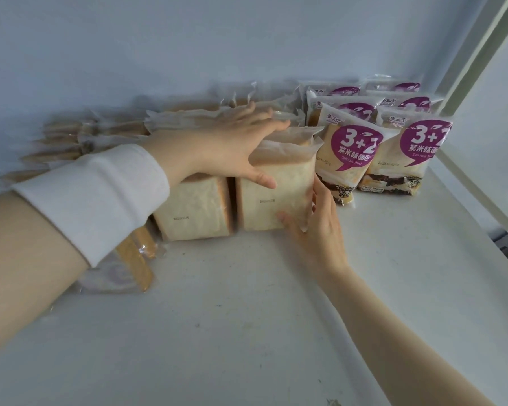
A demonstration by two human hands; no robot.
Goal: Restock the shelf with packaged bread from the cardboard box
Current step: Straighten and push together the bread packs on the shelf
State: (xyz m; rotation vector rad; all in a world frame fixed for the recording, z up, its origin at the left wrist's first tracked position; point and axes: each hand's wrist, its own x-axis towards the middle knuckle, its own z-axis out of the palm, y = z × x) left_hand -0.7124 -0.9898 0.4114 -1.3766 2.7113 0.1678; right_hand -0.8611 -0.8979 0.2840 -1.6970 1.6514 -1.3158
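Bread pack in hand: clear-wrapped white loaf (273,189), standing upright on the white shelf (247,317), front of the row, just beside the purple packs on its right.
Left hand: left hand (232,150) is draped over the top of that loaf, fingers spread along the crimped wrapper edge, thumb down on the front face. More of a press-and-steady than a real grab.
Right hand: right hand (314,227) is flat and open against the lower right corner of the same loaf, nudging it square. Not curled round anything.
Done so far: lots, I'd say. A matching loaf (194,212) stands touching it on the left, a blurry run of clear packs (100,136) goes back toward the wall, and the purple "3+2" packs (349,153) sit in rows on the right.
Loose end: one pack (135,259) lies flat at the left front, under the sleeve (100,200). Probably needs standing up.
Left to do: front half of the shelf is bare, so room for more. The cardboard box isn't in view, so no clue how many packs remain.
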